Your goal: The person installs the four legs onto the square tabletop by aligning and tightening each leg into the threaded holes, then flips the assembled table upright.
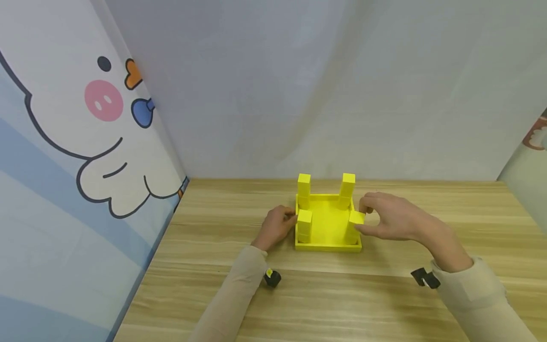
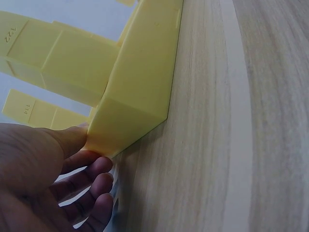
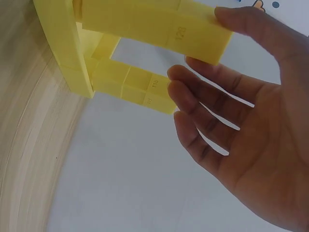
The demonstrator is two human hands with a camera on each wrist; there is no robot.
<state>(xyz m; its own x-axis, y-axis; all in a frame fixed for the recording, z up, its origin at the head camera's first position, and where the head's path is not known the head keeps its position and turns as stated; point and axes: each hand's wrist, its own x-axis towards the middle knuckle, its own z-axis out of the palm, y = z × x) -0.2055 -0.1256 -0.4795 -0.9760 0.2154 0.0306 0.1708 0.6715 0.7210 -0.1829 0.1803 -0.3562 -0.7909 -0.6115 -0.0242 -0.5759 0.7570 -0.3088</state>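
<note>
A yellow square tray (image 1: 328, 248) lies on the table with a stack of yellow blocks standing in each corner. At its left side, my left hand (image 1: 275, 228) pinches the tray wall (image 2: 140, 72) near a corner, thumb at the rim and index finger outside. My right hand (image 1: 397, 217) holds the top block (image 3: 203, 41) of the near right stack between thumb and fingers; that block bears a number. Its other fingers spread loosely beside the far right stack (image 3: 135, 84). The near left stack (image 1: 304, 225) and far left stack (image 1: 304, 190) stand untouched.
The wood-grain table (image 1: 325, 304) runs back to a pale curtain (image 1: 265, 95). A cartoon-printed cloth (image 1: 64, 190) hangs along the left side. Small dark devices sit at both wrists, including a black one (image 1: 272, 278) by the left sleeve.
</note>
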